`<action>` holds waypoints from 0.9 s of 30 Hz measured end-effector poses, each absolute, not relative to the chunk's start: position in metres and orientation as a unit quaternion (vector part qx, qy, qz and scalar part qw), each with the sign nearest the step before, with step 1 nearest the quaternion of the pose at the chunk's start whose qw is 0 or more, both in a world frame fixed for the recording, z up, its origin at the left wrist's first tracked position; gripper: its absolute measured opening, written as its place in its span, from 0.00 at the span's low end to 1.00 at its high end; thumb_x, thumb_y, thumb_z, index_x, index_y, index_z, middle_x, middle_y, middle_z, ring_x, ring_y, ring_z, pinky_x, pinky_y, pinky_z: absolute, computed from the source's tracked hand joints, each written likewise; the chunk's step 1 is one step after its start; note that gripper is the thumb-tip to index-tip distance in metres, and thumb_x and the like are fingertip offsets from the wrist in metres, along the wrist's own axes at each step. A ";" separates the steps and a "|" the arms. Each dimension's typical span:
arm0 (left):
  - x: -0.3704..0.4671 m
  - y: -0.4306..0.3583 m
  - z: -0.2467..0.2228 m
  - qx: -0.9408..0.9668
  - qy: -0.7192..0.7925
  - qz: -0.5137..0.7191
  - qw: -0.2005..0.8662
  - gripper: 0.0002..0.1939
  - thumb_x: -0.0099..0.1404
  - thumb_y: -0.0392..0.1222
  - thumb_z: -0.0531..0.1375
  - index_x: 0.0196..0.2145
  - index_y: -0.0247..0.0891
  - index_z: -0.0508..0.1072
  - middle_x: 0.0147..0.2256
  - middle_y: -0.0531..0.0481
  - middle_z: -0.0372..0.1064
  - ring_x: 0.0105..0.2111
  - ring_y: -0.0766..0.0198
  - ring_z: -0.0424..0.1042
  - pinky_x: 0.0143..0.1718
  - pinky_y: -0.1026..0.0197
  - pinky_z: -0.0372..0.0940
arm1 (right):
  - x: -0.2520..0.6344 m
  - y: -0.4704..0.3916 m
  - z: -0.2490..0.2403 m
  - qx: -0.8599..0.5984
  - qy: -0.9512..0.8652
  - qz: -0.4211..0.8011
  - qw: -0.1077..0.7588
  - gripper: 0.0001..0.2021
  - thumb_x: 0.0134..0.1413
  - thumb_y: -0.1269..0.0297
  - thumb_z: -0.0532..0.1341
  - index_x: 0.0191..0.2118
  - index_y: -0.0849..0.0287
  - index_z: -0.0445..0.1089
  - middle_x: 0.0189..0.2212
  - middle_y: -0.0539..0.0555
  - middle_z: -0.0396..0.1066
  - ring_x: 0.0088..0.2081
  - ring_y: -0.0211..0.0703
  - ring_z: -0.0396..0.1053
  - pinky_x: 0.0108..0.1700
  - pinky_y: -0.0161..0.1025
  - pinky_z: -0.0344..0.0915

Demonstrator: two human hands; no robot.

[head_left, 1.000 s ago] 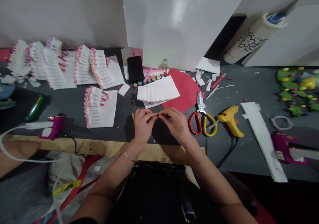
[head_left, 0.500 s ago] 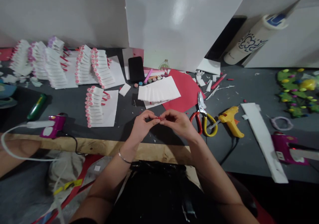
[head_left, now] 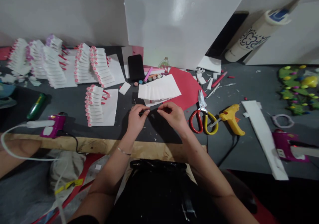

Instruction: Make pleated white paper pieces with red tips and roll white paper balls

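My left hand (head_left: 137,117) is over the dark table near its front edge, thumb and fingertips pressed together; anything between them is too small to make out. To its right, a short gap away, my right hand (head_left: 173,116) pinches a tiny red piece (head_left: 159,109) at its fingertips. Just beyond both hands lies a stack of folded white paper (head_left: 159,88), partly over a red sheet (head_left: 188,87). Scissors (head_left: 203,112) with one red and one yellow handle lie right of my right hand, beside a yellow glue gun (head_left: 231,119).
White strips with pink ends (head_left: 94,105) lie on cards at the left. Behind are a black phone (head_left: 136,67) and a leaning white board (head_left: 184,21). A white bottle (head_left: 249,39), a long white strip (head_left: 265,139) and purple power blocks (head_left: 286,146) stand or lie rightward. Another person's arm (head_left: 20,151) is at far left.
My hands have moved apart from each other and slightly forward, toward the white paper. The red piece that was between both hands now shows at my right fingertips.
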State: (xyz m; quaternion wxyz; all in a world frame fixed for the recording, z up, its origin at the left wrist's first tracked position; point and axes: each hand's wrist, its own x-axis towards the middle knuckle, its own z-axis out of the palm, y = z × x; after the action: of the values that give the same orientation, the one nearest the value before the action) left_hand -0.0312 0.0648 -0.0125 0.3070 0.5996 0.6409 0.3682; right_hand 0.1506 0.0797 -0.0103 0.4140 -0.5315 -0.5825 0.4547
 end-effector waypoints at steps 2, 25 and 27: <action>-0.032 0.068 -0.018 0.652 0.652 0.315 0.225 0.09 0.64 0.39 0.61 0.41 0.42 0.79 0.47 0.43 0.76 0.49 0.51 0.69 0.52 0.50 0.59 | 0.142 0.084 -0.016 -0.559 -0.568 0.428 0.426 0.06 0.51 0.60 0.65 0.32 0.57 0.75 0.31 0.53 0.76 0.32 0.42 0.71 0.38 0.40 0.68; -0.027 0.063 -0.033 0.713 0.644 0.233 0.147 0.17 0.68 0.38 0.57 0.53 0.45 0.73 0.57 0.43 0.70 0.58 0.47 0.63 0.56 0.45 0.55 | 0.116 0.091 -0.033 -0.675 -0.555 0.304 0.379 0.10 0.57 0.57 0.62 0.37 0.54 0.79 0.38 0.52 0.80 0.37 0.48 0.75 0.43 0.43 0.67; -0.027 0.063 -0.034 0.717 0.642 0.233 0.138 0.16 0.68 0.38 0.57 0.53 0.46 0.73 0.57 0.43 0.70 0.58 0.48 0.64 0.56 0.45 0.55 | 0.116 0.092 -0.032 -0.681 -0.556 0.305 0.367 0.11 0.58 0.56 0.61 0.37 0.54 0.79 0.38 0.53 0.80 0.38 0.48 0.75 0.43 0.43 0.67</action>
State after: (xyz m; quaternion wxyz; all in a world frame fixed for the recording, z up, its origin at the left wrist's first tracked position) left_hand -0.0270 0.0626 -0.0337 0.1384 0.7168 0.6425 0.2329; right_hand 0.1161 0.0916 -0.0320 0.3670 -0.6809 -0.5559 0.3046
